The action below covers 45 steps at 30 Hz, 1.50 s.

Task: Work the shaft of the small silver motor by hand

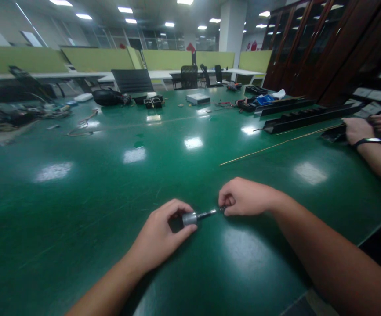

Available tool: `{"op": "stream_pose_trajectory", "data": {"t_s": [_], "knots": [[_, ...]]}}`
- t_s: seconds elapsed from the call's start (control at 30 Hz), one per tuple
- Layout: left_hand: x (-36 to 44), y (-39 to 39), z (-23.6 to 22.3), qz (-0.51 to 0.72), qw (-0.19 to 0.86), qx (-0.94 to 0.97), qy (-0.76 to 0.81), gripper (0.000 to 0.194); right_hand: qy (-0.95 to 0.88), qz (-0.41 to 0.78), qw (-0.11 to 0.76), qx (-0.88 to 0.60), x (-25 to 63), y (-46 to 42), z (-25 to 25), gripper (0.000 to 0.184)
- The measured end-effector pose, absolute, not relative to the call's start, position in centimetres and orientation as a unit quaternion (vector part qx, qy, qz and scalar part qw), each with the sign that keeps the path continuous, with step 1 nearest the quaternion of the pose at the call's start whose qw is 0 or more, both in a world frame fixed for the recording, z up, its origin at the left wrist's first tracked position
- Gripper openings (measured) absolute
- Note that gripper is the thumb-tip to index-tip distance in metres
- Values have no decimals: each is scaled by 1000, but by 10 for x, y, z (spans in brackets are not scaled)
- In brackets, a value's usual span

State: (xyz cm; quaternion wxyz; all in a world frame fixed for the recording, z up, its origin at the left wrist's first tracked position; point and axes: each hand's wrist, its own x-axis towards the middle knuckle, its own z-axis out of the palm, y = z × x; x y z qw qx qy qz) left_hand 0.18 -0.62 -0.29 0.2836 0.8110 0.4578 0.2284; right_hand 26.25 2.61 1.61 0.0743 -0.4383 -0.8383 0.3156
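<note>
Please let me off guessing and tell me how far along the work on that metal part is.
The slim shaft already extends from the silver cylinder, which the left hand holds. The right hand pinches a small dark piece near the shaft's tip. If the two are meant to join, that seems left: they look apart.

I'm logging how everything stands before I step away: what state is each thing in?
Left hand: closed around the cylinder.
Metal cylinder: on its side, shaft pointing toward the right hand.
Right hand: pinching a small part.
Small part: by the shaft's tip; contact unclear.
Thin rod: extended toward another person's hand.
Ceiling light: lit.
</note>
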Motion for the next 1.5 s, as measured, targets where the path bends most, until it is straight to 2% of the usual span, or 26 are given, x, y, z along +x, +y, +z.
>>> {"op": "stream_pose_trajectory", "data": {"t_s": [0.13, 0.63, 0.8, 0.93, 1.2, 1.5], "knots": [[2, -6, -3, 226, 282, 812, 459, 17, -828, 330, 56, -450, 267, 28, 21, 16], [2, -6, -3, 233, 279, 814, 454, 17, -830, 352, 92, -423, 261, 29, 13, 18], [3, -6, -4, 236, 279, 811, 457, 18, -847, 346, 158, -371, 235, 22, 2, 17], [2, -5, -7, 251, 271, 809, 457, 20, -869, 266, 203, -364, 217, 17, -8, 15], [1, -7, -6, 248, 266, 813, 455, 26, -864, 273, 213, -365, 221, 15, -7, 16], [1, -6, -5, 231, 281, 812, 456, 17, -867, 273, 213, -358, 221, 15, -7, 15]]}}
